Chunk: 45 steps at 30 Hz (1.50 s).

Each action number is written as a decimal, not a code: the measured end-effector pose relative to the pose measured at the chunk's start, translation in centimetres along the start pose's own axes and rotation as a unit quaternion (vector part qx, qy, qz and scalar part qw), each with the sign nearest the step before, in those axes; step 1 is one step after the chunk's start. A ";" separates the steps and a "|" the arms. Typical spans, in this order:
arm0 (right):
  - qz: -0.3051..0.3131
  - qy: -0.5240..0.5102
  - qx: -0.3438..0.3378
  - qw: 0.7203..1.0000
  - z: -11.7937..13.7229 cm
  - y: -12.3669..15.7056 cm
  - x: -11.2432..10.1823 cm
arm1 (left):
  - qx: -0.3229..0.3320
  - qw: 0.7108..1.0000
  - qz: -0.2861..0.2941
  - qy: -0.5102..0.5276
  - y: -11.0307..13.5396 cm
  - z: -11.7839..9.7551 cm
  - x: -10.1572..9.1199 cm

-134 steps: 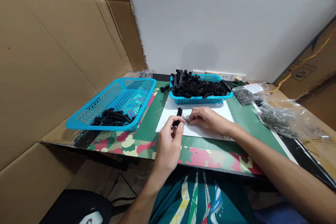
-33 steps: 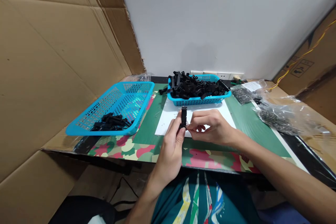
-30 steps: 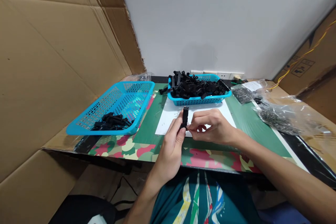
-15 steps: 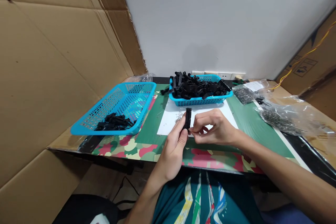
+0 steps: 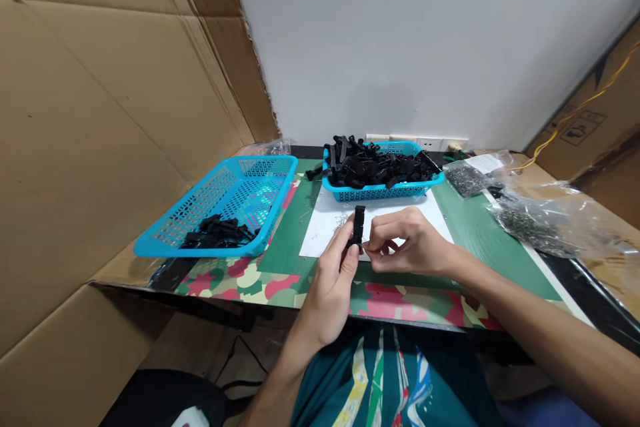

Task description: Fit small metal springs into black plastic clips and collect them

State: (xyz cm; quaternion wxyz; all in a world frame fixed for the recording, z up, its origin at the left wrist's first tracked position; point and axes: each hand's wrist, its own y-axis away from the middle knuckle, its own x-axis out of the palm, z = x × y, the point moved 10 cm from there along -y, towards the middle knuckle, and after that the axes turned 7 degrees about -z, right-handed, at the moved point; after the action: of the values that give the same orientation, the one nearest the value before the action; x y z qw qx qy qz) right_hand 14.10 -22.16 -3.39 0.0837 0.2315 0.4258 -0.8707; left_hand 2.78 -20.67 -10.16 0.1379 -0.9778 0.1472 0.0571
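Note:
Upright between the fingers and thumb of my left hand (image 5: 327, 280) is a narrow black plastic part (image 5: 359, 223). My right hand (image 5: 407, 240) is closed in a pinch at the lower right side of that part; whatever its fingertips hold is too small to make out. Behind my hands, small thin metal pieces (image 5: 341, 220) lie scattered on a white sheet (image 5: 317, 237). A blue basket (image 5: 383, 195) at the sheet's far end is heaped with similar black parts (image 5: 370, 163).
On the left, a larger blue basket (image 5: 220, 252) contains a small pile of black parts (image 5: 217, 232). Clear bags of small metal pieces (image 5: 530, 227) lie at the right. Cardboard (image 5: 125, 80) stands along the left side, and a white wall (image 5: 400, 33) rises behind the table.
Both hands stay almost in place, with the black part still held in the left. My right fingertips have shifted very slightly at its lower end.

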 end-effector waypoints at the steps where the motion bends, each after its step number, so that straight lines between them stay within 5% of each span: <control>1: 0.000 0.001 -0.003 1.000 0.0 0.0 0.0 | -0.002 1.000 -0.002 0.000 0.0 0.0 0.0; 23: 0.003 -0.044 0.014 0.999 -0.4 -0.2 0.6 | 0.002 0.999 0.033 -0.005 0.0 0.2 0.4; 32: 0.040 0.003 0.021 0.999 -0.5 -0.2 0.0 | -0.080 0.990 -0.011 0.115 -0.1 1.0 -0.2; 38: 0.036 0.138 -0.061 0.988 0.3 0.1 0.0 | -0.095 0.986 -0.004 0.134 -0.2 1.1 -0.3; 42: 0.023 0.196 -0.099 0.975 0.5 0.3 -0.3 | -0.079 0.995 -0.008 0.067 -0.1 1.0 -0.3; 45: 0.026 0.185 -0.088 0.979 -0.4 0.4 -0.6 | -0.012 0.994 -0.072 -0.083 -0.3 0.0 -1.3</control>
State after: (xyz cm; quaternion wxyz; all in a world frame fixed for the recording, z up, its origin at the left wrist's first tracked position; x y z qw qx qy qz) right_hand 14.89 -22.17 -3.58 0.0462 0.3909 0.5027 -0.7697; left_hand 1.63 -20.08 -9.93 0.1412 -0.9794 0.0636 0.1295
